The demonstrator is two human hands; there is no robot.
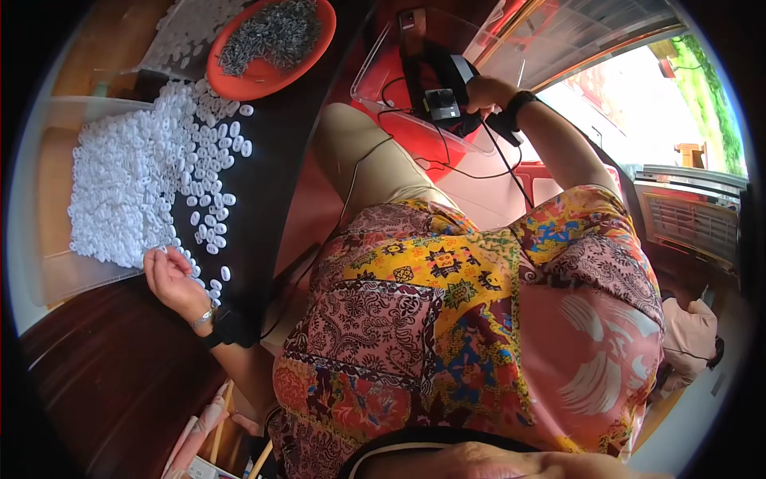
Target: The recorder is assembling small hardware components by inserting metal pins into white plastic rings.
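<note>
My left hand [169, 275] is at the near edge of a heap of small white oval plastic pieces [120, 184], its fingers curled together. A white bit shows at the fingertips, seemingly one of the pieces. Loose white pieces [209, 199] spread from the heap over the dark tabletop. My right hand [485, 94] is closed around the end of a black device [447, 76] at the far right; its fingers are partly hidden. Attached to that device is a small boxy grey-and-black unit [440, 104] with cables.
An orange-red dish [271, 84] of small grey metal parts stands at the table's far end. A clear plastic bin [371, 76] lies under the black device. Black cables [507, 160] hang across my legs. Another person [688, 327] is at the far right.
</note>
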